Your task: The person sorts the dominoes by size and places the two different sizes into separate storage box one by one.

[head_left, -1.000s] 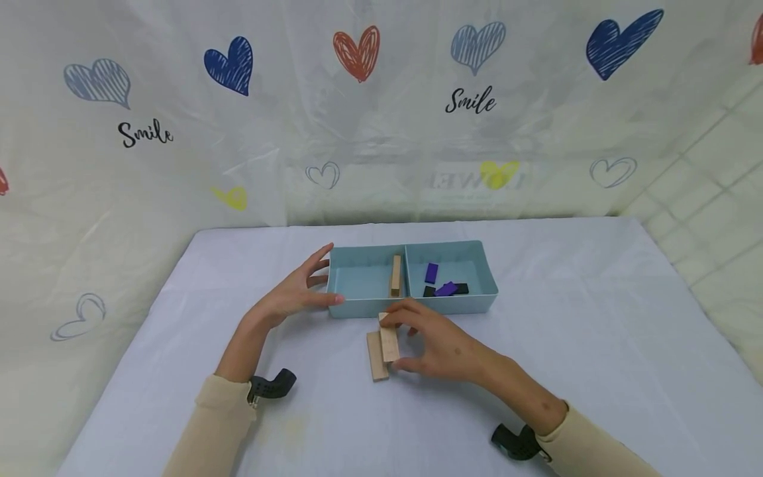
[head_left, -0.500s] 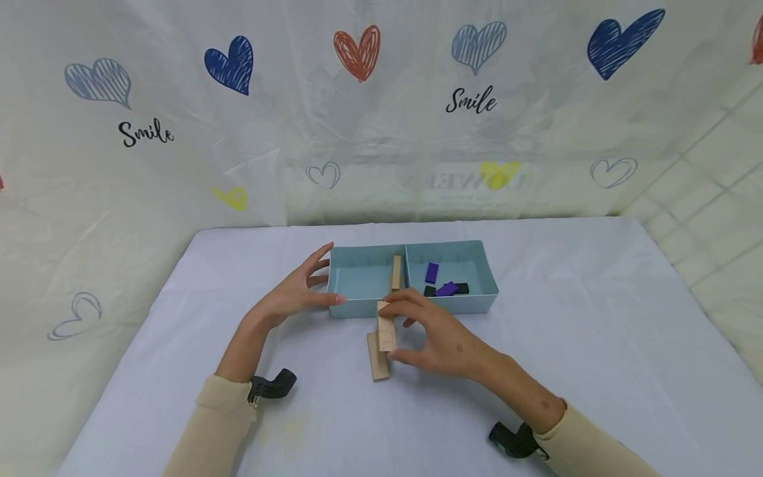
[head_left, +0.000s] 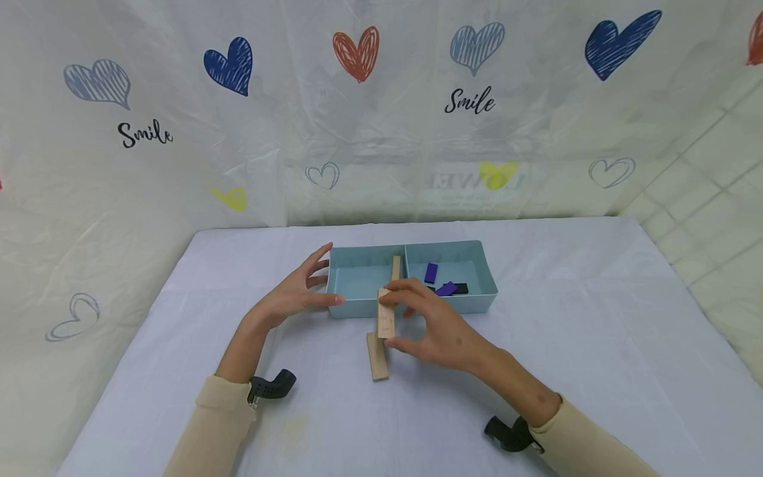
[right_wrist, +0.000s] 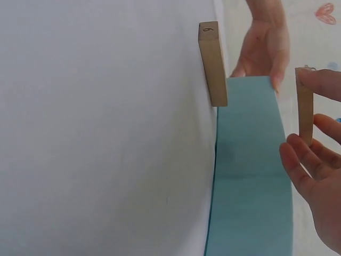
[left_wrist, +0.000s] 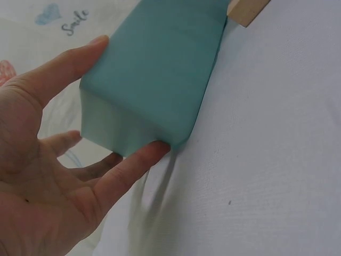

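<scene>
A wooden block (head_left: 385, 313) is pinched lengthwise between the thumb and fingers of my right hand (head_left: 441, 328), raised at the front wall of a light-blue two-compartment box (head_left: 352, 309). Below it a second wooden block (head_left: 377, 359) lies on the white cloth; its end bears a dark numeral in the right wrist view. One more wooden block (head_left: 396, 266) is in the left compartment beside the divider, partly hidden behind my right hand. My left hand (head_left: 292, 295) rests at the box's left end, its fairly straight fingers and thumb touching the end wall (left_wrist: 114, 125) and rim.
Purple pieces (head_left: 431, 272) and black pieces (head_left: 461, 289) lie in the box's right compartment. A white cloth (head_left: 572, 331) covers the table. Behind its back edge hangs a pale sheet (head_left: 393, 119) with printed hearts. Dark wrist cameras (head_left: 273, 384) sit at both cuffs.
My right hand has lifted the block off the one on the cloth and carried it forward to the box's front rim. My left hand and the box have stayed in place.
</scene>
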The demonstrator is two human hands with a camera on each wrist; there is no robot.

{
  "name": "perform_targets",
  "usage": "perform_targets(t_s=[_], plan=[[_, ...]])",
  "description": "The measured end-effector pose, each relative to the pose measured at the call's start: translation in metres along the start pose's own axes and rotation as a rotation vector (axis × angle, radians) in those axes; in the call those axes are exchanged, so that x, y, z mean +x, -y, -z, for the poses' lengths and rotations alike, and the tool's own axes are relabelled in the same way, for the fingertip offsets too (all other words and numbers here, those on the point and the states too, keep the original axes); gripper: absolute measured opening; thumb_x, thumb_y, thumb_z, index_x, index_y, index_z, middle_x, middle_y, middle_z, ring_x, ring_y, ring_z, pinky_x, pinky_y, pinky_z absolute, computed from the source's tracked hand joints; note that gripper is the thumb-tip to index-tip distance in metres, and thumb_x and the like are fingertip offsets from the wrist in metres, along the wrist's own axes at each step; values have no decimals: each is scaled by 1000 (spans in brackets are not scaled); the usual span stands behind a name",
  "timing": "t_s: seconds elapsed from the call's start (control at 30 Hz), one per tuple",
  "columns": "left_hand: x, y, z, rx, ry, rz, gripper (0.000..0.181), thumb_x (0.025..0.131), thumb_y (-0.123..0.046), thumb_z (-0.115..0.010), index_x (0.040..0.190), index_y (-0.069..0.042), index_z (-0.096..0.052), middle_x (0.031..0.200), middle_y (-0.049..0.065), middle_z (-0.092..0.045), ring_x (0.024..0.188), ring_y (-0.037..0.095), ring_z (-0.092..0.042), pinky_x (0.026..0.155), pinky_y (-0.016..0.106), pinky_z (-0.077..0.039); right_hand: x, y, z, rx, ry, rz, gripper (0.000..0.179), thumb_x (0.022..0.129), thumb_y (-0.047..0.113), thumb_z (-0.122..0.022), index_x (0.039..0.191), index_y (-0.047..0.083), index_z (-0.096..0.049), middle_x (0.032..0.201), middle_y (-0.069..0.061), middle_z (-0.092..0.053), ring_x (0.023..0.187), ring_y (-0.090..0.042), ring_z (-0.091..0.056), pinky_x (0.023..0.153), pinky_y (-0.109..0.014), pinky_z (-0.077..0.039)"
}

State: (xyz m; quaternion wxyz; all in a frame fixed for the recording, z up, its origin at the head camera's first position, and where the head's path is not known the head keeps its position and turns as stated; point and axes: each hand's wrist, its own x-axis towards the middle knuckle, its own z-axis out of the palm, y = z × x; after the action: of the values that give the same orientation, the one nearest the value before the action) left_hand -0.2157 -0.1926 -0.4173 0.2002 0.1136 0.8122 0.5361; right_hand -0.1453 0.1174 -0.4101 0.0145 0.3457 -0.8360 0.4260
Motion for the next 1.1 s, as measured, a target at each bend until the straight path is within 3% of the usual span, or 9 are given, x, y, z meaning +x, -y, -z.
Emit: perform_targets(t_s=[0.4, 0.8, 0.97, 1.1], plan=[[-1, 0, 0, -4, 12, -3, 104, 87, -33, -85, 161, -54, -14, 175, 4, -15, 161, 36, -24, 117, 61, -44, 8, 0, 0, -13, -98, 15, 61, 80, 12, -91, 135, 12, -66, 148, -6, -55, 122, -22, -64, 88, -44, -62], [-2, 0, 1, -5, 10, 0, 105, 88, -31, -85, 162, -53, -14, 175, 5, -16, 161, 37, -24, 116, 61, -45, 17, -2, 1, -38, -165, 0, 60, 81, 15, -91, 136, 15, -66, 150, -3, -54, 107, -28, -68, 88, -33, -60], [-2, 0, 1, -4, 8, -2, 104, 87, -32, -85, 162, -52, -15, 175, 6, -16, 161, 38, -25, 116, 61, -45, 20, -3, 1, -19, -177, -1, 59, 82, 15, -90, 135, 14, -66, 152, -6, -53, 102, -29, -68, 87, -42, -60], [-2, 0, 1, 1, 6, -2, 104, 88, -32, -84, 162, -52, -15, 175, 7, -17, 160, 38, -25, 117, 61, -44, 24, -4, 1, -5, -179, -8, 58, 82, 15, -90, 134, 15, -66, 150, -5, -54, 108, -29, -67, 89, -46, -59]])
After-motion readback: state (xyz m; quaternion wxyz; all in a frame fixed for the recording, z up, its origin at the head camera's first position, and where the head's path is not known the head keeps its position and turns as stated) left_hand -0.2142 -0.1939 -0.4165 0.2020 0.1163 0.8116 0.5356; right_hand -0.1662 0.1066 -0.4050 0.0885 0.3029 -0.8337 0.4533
